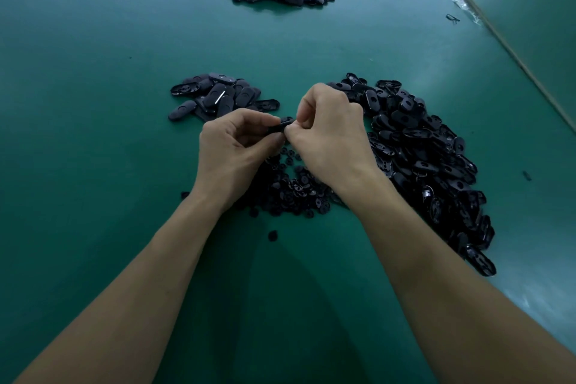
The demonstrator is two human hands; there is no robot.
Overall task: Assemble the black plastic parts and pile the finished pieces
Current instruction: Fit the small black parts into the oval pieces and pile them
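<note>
Head camera: left hand [237,150] and right hand [330,137] meet, fingers [255,117] of both pinching one black part [285,123] between them; shell pile [420,153] lies at three o'clock.

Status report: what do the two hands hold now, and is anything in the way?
Left hand and right hand both pinch one black part. Small pile left, large pile right, round pieces below hands. Nothing blocking.

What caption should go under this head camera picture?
Left hand and right hand pinch one black plastic part among piles on green table.
</note>
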